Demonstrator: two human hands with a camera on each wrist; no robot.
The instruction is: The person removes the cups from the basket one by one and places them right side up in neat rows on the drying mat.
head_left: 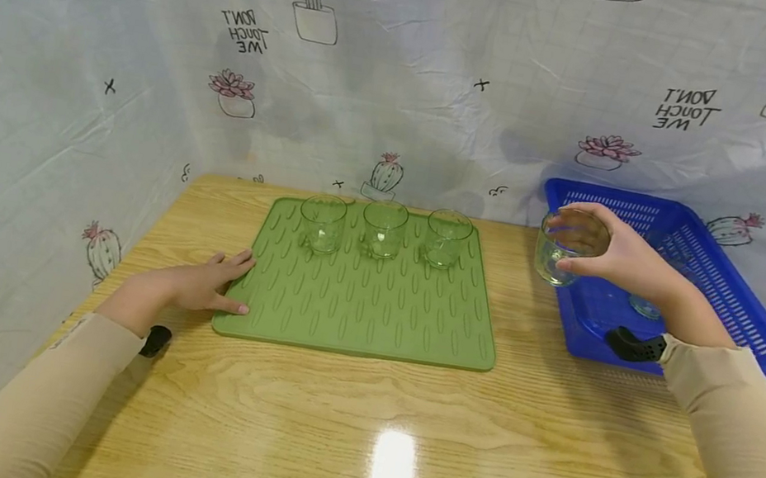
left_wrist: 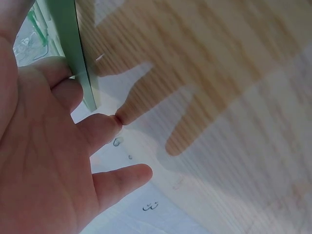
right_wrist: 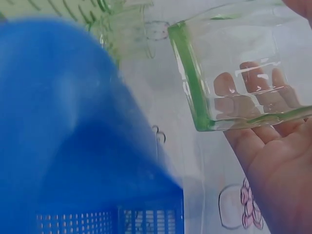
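Note:
My right hand (head_left: 614, 249) grips a clear glass cup (head_left: 555, 254) above the left rim of the blue basket. In the right wrist view, fingers show through the wall of this cup (right_wrist: 243, 73), and its thick greenish base faces left. On the left, my left hand (head_left: 206, 284) rests with spread fingers at the left edge of a green ridged mat (head_left: 357, 306). Three more glass cups stand in a row along the mat's back part: a left cup (head_left: 322, 225), a middle cup (head_left: 384, 231) and a right cup (head_left: 446, 241).
The blue perforated basket (head_left: 594, 306) stands at the right on the wooden table (head_left: 294, 417). Inside it is at least one more glass (head_left: 643, 305), partly hidden by my right arm. A white printed curtain (head_left: 433, 113) hangs behind the table and along its left side.

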